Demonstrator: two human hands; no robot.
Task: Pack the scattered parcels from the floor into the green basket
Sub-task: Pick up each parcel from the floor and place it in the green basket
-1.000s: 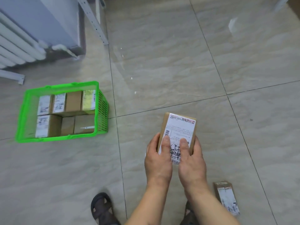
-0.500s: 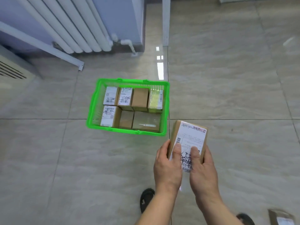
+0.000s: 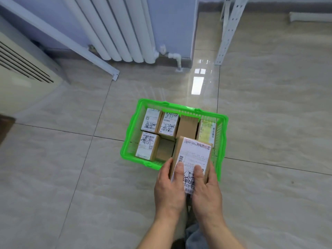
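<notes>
Both hands are holding one brown parcel (image 3: 193,157) over the near right part of the green basket (image 3: 133,121), which is sitting on the tiled floor (image 3: 71,177). The left hand (image 3: 169,187) is gripping the parcel's near left edge, its thumb lying on the white shipping label and its fingers wrapping round the left side. The right hand (image 3: 206,191) is mirroring it on the near right edge, thumb on the label, fingers curling behind the right side. So the grip of both hands is closing on the near end only, and most of the parcel is sticking out forward past the thumbs, above the basket's near rim and its contents; whether its far end is touching anything below cannot be told. Inside the basket, several packed parcels (image 3: 150,121) are lying in two rows: two labelled ones and a plain brown one in the far row with a yellowish-labelled one at the right, and a labelled one plus a plain one in the near row. Beyond the basket, a white radiator (image 3: 122,29) is standing against the wall.
</notes>
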